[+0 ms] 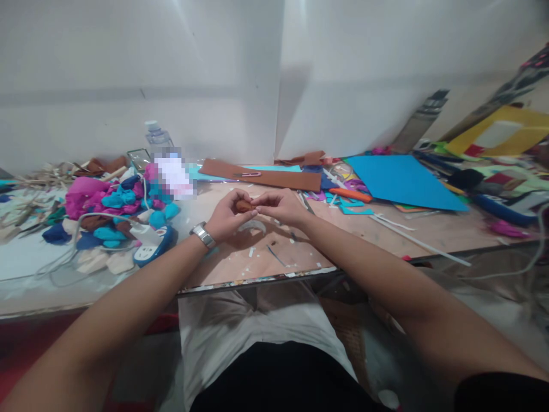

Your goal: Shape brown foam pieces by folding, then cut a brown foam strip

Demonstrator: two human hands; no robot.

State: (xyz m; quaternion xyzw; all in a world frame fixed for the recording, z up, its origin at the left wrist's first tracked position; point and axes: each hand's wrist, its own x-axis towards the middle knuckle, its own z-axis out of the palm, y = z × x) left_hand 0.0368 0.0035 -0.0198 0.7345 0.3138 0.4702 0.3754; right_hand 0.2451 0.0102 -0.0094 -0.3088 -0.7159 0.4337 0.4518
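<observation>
Over the middle of the wooden table (295, 260), my left hand (229, 216) and my right hand (285, 207) meet fingertip to fingertip. Between them is a small brown piece (244, 206), pinched by the fingers of both hands and partly covered by them. Its exact shape is too blurred to tell. A pale curved strip (254, 226) lies on the table just below the hands. Behind them rests a long brown sheet (278, 178) with a small cutter (247, 174) on top.
Pink and blue crumpled pieces (83, 194), a power strip (153, 246) with cables and a bottle (158, 136) stand at the left. At the right lie an orange cutter (351, 195), a blue sheet (407, 180) and a thin white strip (429, 243). A wall rises behind.
</observation>
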